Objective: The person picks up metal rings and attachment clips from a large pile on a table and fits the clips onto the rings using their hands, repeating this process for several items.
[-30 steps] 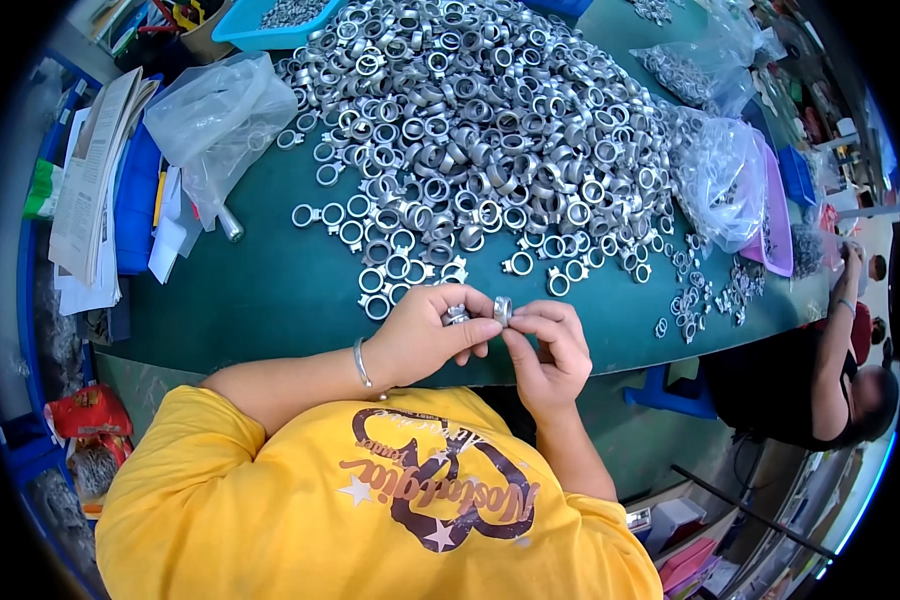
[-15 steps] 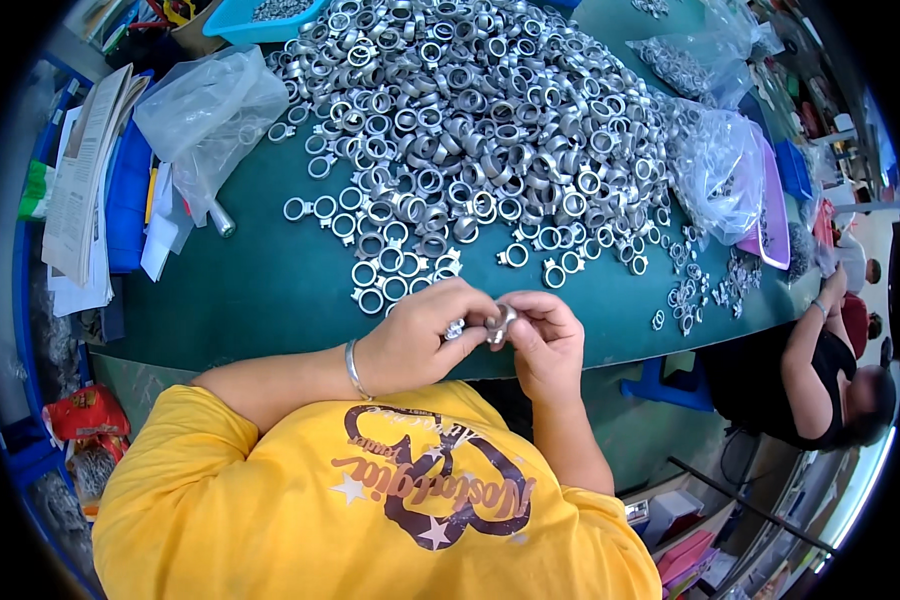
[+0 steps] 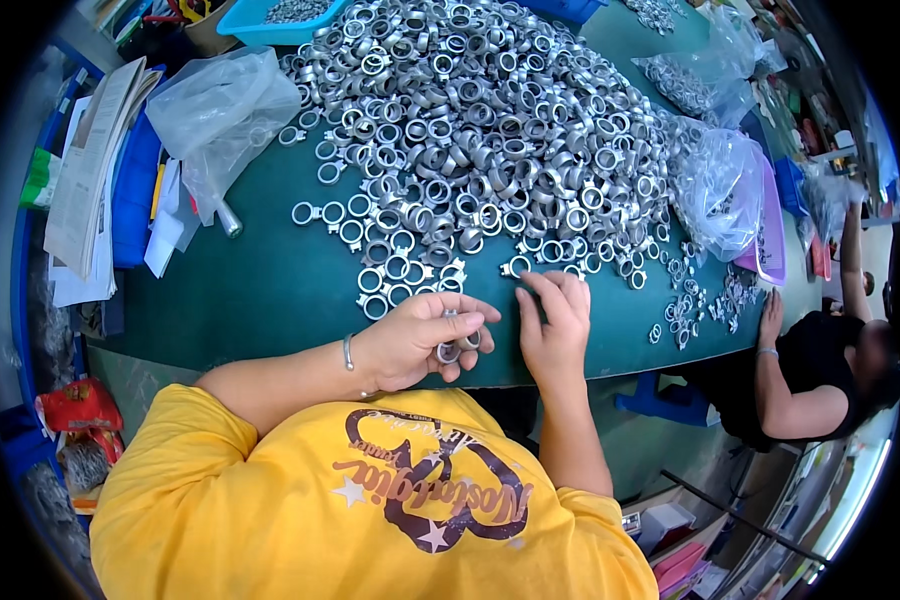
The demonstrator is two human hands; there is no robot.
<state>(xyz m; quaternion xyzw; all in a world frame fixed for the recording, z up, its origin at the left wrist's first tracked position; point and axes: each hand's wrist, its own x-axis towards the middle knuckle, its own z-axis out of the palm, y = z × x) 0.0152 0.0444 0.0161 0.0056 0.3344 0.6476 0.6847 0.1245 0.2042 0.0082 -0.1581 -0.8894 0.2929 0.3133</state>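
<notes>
My left hand (image 3: 420, 343) is closed around metal ring clamps. One ring clamp (image 3: 448, 352) hangs from its curled fingers, and part of another shows beside it. To its right, my right hand (image 3: 558, 325) has thumb and fingers apart, with nothing visible between them. Its fingertips are close to a loose ring clamp (image 3: 515, 266) at the near edge of the pile; whether they touch it I cannot tell. A large heap of grey ring clamps (image 3: 490, 130) spreads over the green table (image 3: 240, 300), and several lie just beyond my left hand.
At the left are a clear plastic bag (image 3: 225, 105), papers (image 3: 95, 180) and a blue tray (image 3: 135, 215). Small metal parts (image 3: 685, 310), a filled clear bag (image 3: 720, 190) and a purple tray (image 3: 773, 225) lie right. Another person (image 3: 810, 380) sits at the right side.
My hands have come apart from the ring clamp they both held. The right hand has moved outward and opened near the pile; the left has turned, showing rings in its fingers.
</notes>
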